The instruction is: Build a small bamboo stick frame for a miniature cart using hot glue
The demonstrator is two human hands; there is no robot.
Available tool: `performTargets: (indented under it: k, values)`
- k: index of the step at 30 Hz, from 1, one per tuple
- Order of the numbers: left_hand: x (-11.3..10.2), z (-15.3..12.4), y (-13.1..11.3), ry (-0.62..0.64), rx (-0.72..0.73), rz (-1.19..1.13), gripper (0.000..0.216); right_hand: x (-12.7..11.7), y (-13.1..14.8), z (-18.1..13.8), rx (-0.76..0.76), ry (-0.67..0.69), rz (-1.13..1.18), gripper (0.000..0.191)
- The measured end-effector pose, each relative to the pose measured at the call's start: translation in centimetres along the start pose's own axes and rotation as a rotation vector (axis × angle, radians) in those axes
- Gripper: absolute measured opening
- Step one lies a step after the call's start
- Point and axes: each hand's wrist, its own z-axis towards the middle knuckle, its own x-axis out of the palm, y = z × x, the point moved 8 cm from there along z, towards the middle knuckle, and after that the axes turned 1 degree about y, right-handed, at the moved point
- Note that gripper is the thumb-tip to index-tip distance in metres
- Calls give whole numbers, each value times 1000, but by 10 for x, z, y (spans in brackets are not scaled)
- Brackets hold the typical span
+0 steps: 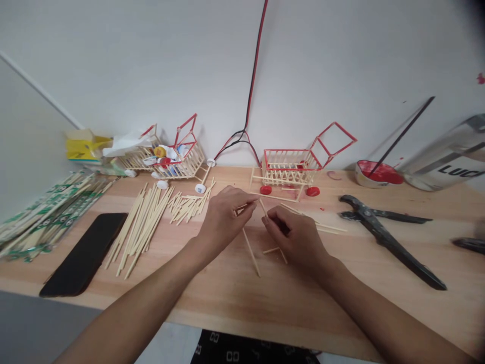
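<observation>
My left hand is closed in a pinch, and a thin wooden stick slants down from beneath its fingers. Facing it, my right hand pinches a short wooden stick, whose upper end meets my left fingertips. On the table under my right hand lie two short sticks meeting at an angle. Behind the hands stands a miniature shopping cart made of sticks, with red-painted rims and red wheels. Loose sticks lie just beyond my right hand.
Long sticks, short sticks, a phone and wrapped chopsticks lie left. A filled miniature cart stands behind them. Pliers, a cup of red paint and a white container are at right.
</observation>
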Motion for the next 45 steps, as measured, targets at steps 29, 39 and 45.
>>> performTargets:
  k: [29,39,45]
  values:
    - [4,-7,-7,-74,99,128,11,5,4,0,-53,15,-29,23]
    - [5,-8,-9,-91,127,163,12,4,5,0,-72,21,-21,23]
    - [5,-8,-9,-97,142,166,11,4,6,-1,-64,32,-23,24]
